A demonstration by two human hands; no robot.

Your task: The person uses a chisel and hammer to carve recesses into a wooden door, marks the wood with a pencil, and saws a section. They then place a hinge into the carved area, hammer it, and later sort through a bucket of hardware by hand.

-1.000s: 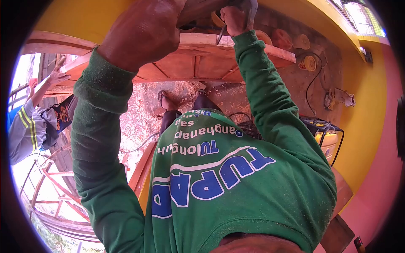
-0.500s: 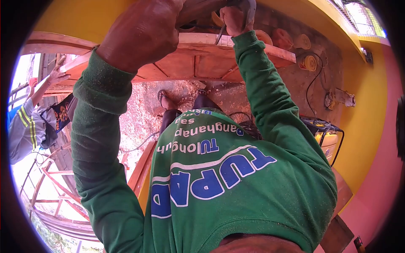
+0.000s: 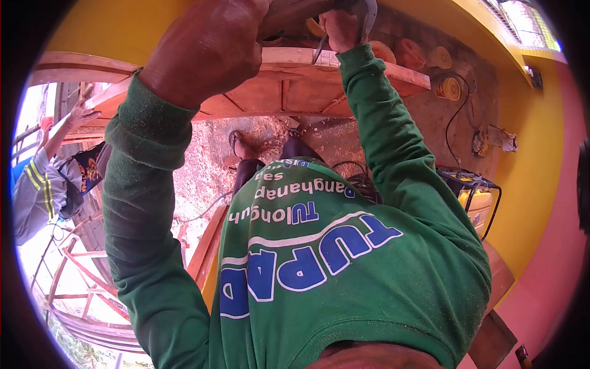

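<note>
My left hand (image 3: 212, 52) is closed at the top of the view, against a dark, bar-shaped tool (image 3: 294, 17). The frame's top edge cuts off part of the hand and the tool. Farther right, my right hand (image 3: 341, 31) makes a fist inside the tool's curved, hook-like end. What exactly the fingers wrap is partly hidden, and the tool's kind cannot be made out. A thin dark strip points down beside my right hand, over the edge of a wooden panel (image 3: 289, 56). The panel lies across in front of my body, below both hands.
Wood shavings (image 3: 212, 144) cover the floor around my feet. At left, another person's hand (image 3: 83, 115) is near the panel's end. Buckets (image 3: 450, 89) and a cable stand beyond the panel on the right. A yellow machine in a black frame (image 3: 479, 203) sits at my right side.
The tool's curved end has shifted slightly to the right. Both hands keep nearly the same place and hold, and the panel looks unmoved.
</note>
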